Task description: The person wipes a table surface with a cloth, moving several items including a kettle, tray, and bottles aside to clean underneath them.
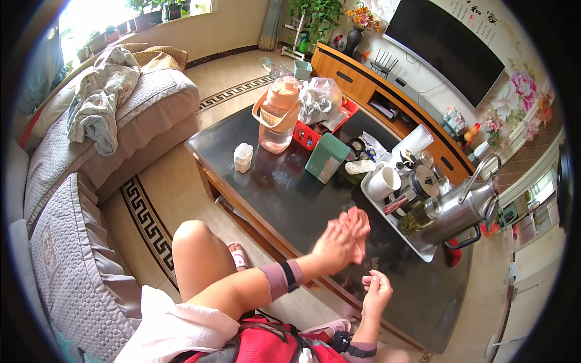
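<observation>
Over the dark glossy tabletop (290, 206), my left hand (333, 242) reaches out, blurred by motion. Something pinkish-red (360, 231) shows at its far side under the fingers; the blur hides whether it is a cloth or part of the hand. Nearer the table's front edge, my right hand (377, 290) is raised with fingers curled in and thumb against them. Nothing plainly shows in it. To the right of both hands stands a white tray (424, 256) bearing a steel kettle (458, 211), a glass teapot (420, 181), a white mug (384, 183) and stacked clear cups (413, 139).
A large peach-lidded water bottle (278, 120), a small white ribbed container (243, 158), a green box (327, 158) and a red basket (306, 135) stand farther back. A grey quilted sofa (81, 254) lies left; a wooden TV cabinet (358, 86) stands beyond the table.
</observation>
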Available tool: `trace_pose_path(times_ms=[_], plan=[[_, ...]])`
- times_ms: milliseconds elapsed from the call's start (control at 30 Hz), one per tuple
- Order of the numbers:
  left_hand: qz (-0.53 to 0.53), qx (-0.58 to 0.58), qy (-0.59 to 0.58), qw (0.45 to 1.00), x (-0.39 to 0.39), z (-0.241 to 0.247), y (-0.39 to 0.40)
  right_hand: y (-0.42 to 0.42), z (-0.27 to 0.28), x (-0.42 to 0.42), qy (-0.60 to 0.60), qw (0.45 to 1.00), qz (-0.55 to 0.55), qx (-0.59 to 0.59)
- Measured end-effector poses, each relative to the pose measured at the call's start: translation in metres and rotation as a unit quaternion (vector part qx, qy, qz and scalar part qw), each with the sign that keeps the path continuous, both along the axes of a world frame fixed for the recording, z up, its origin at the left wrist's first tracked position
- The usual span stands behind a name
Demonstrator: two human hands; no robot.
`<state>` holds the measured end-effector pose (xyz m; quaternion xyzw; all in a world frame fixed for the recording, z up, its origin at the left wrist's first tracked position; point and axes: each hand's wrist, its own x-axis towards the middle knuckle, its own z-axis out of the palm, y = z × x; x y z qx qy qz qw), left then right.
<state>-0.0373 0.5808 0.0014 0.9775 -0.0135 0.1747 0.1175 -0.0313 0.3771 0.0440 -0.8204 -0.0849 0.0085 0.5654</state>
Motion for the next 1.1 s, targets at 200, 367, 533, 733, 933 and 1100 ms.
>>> trace_pose_path(times_ms=[200,367,533,733,933,1100], plan=[[0.203,0.051,-0.033,0.977,-0.020,0.011,0.144,0.012,-0.004,0.000,0.034,0.999,-0.001,0.040],[0.276,-0.044,-0.076,0.957,-0.026,-0.002,0.201,0.038,-0.005,0.009,0.029,0.998,0.026,0.058],[0.145,-0.008,-0.055,0.988,-0.026,-0.012,0.153,0.066,-0.040,0.013,0.005,0.997,0.036,0.070],[0.049,-0.199,-0.098,0.974,-0.049,0.003,0.141,0.083,-0.051,0.004,-0.219,0.969,0.030,-0.113],[0.214,-0.240,-0.332,0.887,-0.060,0.032,0.211,0.082,-0.049,0.001,-0.222,0.968,0.023,-0.112],[0.434,-0.181,-0.259,0.844,-0.059,0.036,0.273,0.088,-0.044,-0.002,-0.244,0.963,0.025,-0.115]])
